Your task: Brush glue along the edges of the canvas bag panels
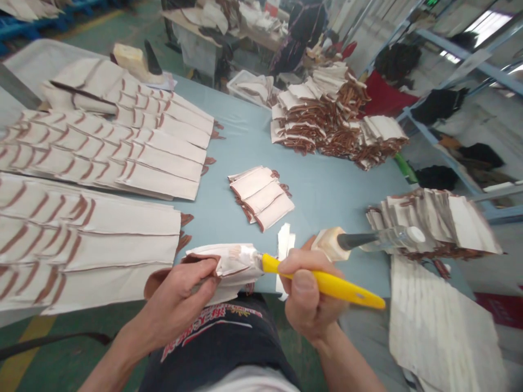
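Observation:
My right hand [312,291] is closed round the yellow handle of a paintbrush [333,286]. The brush's bristles, white at the tip, touch a pale fabric piece with brown edging [229,258] at the table's near edge. My left hand [186,291] pinches that piece by its brown edge, thumb on top. Just beyond it lies a small stack of folded pale pieces with brown edges [261,193]. Beside my right hand are white scraps [285,242] and a cream block-shaped container with a dark neck [330,243].
Overlapping rows of pale, brown-edged pieces [134,239] cover the left of the blue table [335,190]. Tall piles [318,114] stand at the back right, another pile [441,218] at the right. Shelves [461,125] rise beyond. A person [302,32] stands at a far table.

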{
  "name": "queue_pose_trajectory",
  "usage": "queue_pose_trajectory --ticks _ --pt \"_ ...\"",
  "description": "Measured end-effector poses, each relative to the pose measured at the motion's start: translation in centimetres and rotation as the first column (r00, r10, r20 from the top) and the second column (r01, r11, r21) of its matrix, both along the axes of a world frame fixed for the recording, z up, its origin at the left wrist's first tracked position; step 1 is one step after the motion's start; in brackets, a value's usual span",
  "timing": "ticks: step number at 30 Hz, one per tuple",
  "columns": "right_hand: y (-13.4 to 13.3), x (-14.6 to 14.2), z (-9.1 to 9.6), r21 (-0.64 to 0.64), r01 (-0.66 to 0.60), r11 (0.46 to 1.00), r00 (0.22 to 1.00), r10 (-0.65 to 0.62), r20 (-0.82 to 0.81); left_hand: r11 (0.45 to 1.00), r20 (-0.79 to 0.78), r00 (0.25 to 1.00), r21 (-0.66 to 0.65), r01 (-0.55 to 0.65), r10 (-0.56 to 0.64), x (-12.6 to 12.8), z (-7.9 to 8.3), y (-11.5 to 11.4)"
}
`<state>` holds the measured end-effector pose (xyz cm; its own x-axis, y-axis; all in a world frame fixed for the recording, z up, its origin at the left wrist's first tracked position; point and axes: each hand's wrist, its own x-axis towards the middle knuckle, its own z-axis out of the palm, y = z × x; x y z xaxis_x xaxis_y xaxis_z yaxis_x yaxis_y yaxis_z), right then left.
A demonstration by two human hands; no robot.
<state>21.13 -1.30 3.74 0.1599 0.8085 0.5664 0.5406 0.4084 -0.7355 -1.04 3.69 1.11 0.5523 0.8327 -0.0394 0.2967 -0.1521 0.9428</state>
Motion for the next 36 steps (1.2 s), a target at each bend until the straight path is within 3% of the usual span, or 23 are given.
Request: queue_pose_trajectory --ticks 5,7,10,15,19,23,27,29,32,36 --pt "-0.1 -2.3 -0.1 0.235 -0.194 0.953 0.979 0.173 0.106 0.999 0.042 0.999 0.041 0.007 -0.009 0.2 0.0 0.2" --pt "0.2 -2.5 -0.3 0.275 -0.180 0.944 0.983 0.161 0.091 0.999 0.065 0.998 0.050 -0.018 0.015 0.3 0.0 0.3" --pt "0.4 -2.0 -0.5 0.270 -0.070 0.960 0.998 0.069 0.013 0.999 0.071 0.997 0.026 -0.046 0.044 0.4 0.2 0.3" --pt "0.0 -1.8 -0.5 0.254 -0.233 0.939 0.972 0.216 0.095 0.997 0.086 0.994 -0.002 -0.072 0.072 0.5 0.3 0.3" --pt "0.0 -1.9 -0.8 0.283 -0.126 0.951 0.990 0.140 -0.030 0.993 0.070 0.994 0.076 -0.090 0.084 0.4 -0.1 0.3" --pt "0.5 -2.3 -0.9 0.126 -0.129 0.984 0.963 0.154 -0.220 0.996 0.086 0.993 0.033 -0.081 0.078 0.3 -0.4 0.2" --pt "1.8 -1.9 -1.1 -0.076 -0.101 0.992 0.865 0.050 -0.499 0.993 0.092 0.990 0.042 -0.107 0.103 0.4 -0.4 0.1" --pt "2.3 -0.8 -1.4 -0.178 -0.115 0.977 0.865 0.011 -0.502 0.989 0.064 0.989 0.067 -0.134 0.130 0.5 -0.4 0.0" --pt "2.2 1.4 -1.4 -0.299 -0.075 0.951 0.923 -0.047 -0.381 0.980 0.047 0.988 0.131 -0.150 0.145 0.4 -0.6 -0.1" --pt "1.6 2.1 -0.2 -0.247 0.027 0.969 0.944 -0.106 -0.313 0.976 0.034 0.989 0.163 -0.148 0.144 0.4 -0.8 0.2"
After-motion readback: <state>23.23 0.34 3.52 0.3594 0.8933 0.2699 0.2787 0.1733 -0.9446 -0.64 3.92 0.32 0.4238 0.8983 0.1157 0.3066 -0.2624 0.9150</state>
